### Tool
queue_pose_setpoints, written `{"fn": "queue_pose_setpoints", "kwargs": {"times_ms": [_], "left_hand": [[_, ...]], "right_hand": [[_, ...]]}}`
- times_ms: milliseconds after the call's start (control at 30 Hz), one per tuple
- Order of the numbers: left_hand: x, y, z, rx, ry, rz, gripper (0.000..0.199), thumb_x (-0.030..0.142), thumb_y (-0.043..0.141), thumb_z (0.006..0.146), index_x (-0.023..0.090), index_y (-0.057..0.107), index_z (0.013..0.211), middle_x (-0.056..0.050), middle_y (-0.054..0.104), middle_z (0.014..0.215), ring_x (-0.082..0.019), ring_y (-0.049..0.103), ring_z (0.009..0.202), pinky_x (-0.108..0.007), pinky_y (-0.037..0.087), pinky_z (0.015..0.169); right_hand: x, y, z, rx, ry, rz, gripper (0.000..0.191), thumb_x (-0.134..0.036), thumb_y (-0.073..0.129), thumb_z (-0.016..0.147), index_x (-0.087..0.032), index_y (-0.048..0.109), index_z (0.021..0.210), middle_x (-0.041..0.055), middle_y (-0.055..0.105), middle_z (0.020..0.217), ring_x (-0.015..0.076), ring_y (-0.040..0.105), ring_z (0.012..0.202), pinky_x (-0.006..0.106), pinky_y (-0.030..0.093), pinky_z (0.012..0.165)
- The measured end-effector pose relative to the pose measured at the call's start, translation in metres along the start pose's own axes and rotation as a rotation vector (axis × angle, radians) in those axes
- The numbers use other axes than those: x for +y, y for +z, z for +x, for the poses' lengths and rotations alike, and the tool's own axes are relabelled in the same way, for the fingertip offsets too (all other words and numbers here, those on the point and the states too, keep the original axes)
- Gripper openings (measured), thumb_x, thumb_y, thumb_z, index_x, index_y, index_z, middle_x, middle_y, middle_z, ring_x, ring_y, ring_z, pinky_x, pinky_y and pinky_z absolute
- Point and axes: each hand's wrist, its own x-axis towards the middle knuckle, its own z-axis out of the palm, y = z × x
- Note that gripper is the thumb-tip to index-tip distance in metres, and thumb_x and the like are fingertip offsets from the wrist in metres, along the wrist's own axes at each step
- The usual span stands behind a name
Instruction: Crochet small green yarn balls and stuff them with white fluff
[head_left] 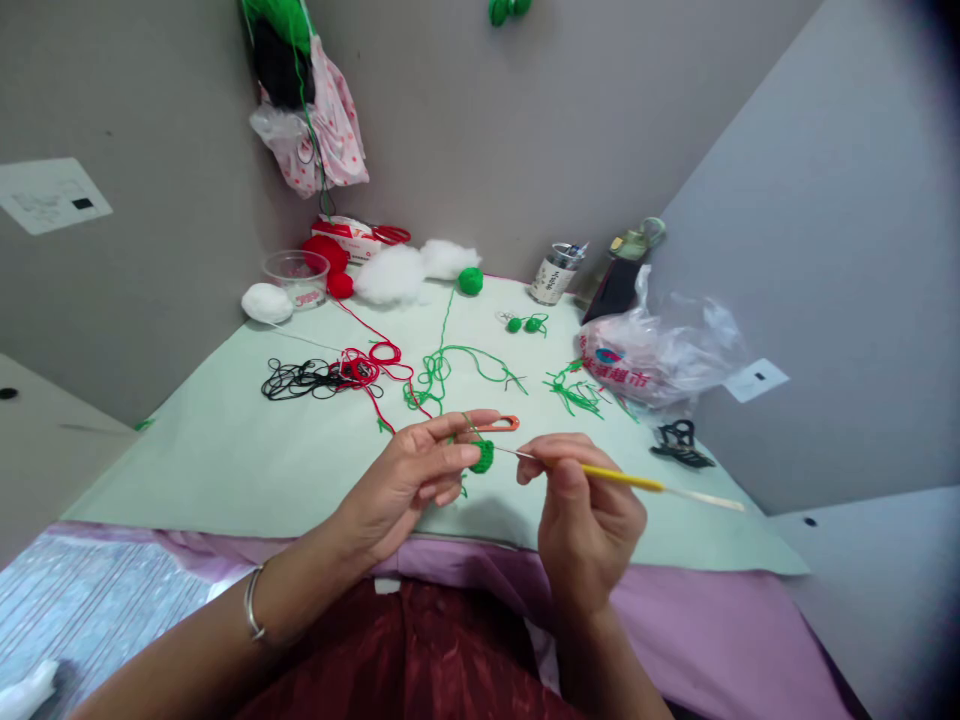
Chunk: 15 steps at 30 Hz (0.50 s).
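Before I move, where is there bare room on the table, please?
Bare: front left, between black yarn and the left hand; front right, between the right hand and black clip, beneath the hook. Crowded: the middle, with green yarn; the back, with white stuffing.

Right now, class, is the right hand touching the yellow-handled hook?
Touching. The head view shows the right hand closed on the yellow-handled hook, thumb and fingers gripping its handle.

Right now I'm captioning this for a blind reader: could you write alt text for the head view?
The left hand pinches a small green crocheted piece while the right hand holds a yellow-handled hook to it, above a pale green tabletop. Beyond lie tangled black yarn, red yarn, white stuffing and a plastic bag.
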Motion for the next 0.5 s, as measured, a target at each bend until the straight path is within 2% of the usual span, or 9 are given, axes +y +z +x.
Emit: {"fn": "queue_pose_setpoints", "kwargs": {"times_ms": [100,200,300,367,433,500], "left_hand": [[-0.001,0.001,-0.001,-0.009,0.043,0.08,0.042,0.028,0.082,0.08,0.026,0.076,0.122,0.001,0.055,0.088,-0.005,0.034,0.059,-0.017,0.028,0.046],[-0.006,0.0,-0.003,0.018,0.106,0.198,0.04,0.03,0.08,0.084,0.029,0.075,0.123,0.001,0.057,0.089,-0.006,0.041,0.065,-0.017,0.035,0.053],[-0.01,0.001,-0.003,0.1,0.168,0.233,0.04,0.029,0.081,0.084,0.032,0.075,0.124,0.002,0.058,0.092,-0.004,0.042,0.063,-0.017,0.037,0.058],[-0.01,0.002,-0.002,0.101,0.139,0.142,0.044,0.031,0.082,0.082,0.031,0.074,0.125,0.002,0.057,0.089,-0.003,0.04,0.06,-0.016,0.035,0.055],[-0.008,0.003,-0.001,0.032,0.041,0.011,0.043,0.031,0.081,0.083,0.027,0.075,0.125,0.003,0.053,0.082,-0.002,0.033,0.055,-0.016,0.033,0.052],[-0.004,0.002,0.0,-0.045,-0.049,-0.088,0.036,0.027,0.078,0.085,0.022,0.077,0.121,0.004,0.049,0.076,0.0,0.024,0.051,-0.015,0.032,0.051]], "right_hand": [[-0.002,0.003,0.006,-0.04,0.099,0.126,0.021,-0.022,0.054,0.101,-0.022,0.072,0.09,0.0036,0.07,0.082,0.017,0.066,0.074,0.035,0.057,0.07],[-0.001,0.006,0.004,-0.09,0.045,0.061,0.019,-0.017,0.057,0.099,-0.023,0.074,0.096,0.0037,0.075,0.09,0.0189,0.07,0.086,0.035,0.058,0.076],[0.001,0.008,-0.003,-0.08,-0.058,-0.068,0.024,-0.01,0.058,0.098,-0.026,0.075,0.104,0.0028,0.074,0.092,0.0176,0.07,0.085,0.033,0.058,0.075],[0.003,0.007,-0.009,-0.084,-0.197,-0.217,0.029,-0.008,0.063,0.094,-0.028,0.075,0.111,0.0044,0.074,0.099,0.0185,0.07,0.089,0.034,0.058,0.075],[0.005,0.006,-0.011,-0.09,-0.321,-0.318,0.033,-0.007,0.066,0.092,-0.03,0.076,0.115,0.0061,0.073,0.107,0.0201,0.07,0.094,0.035,0.058,0.076],[0.005,0.005,-0.01,-0.071,-0.299,-0.281,0.031,-0.008,0.064,0.093,-0.029,0.076,0.113,0.0059,0.074,0.104,0.0199,0.07,0.092,0.035,0.057,0.076]]}}
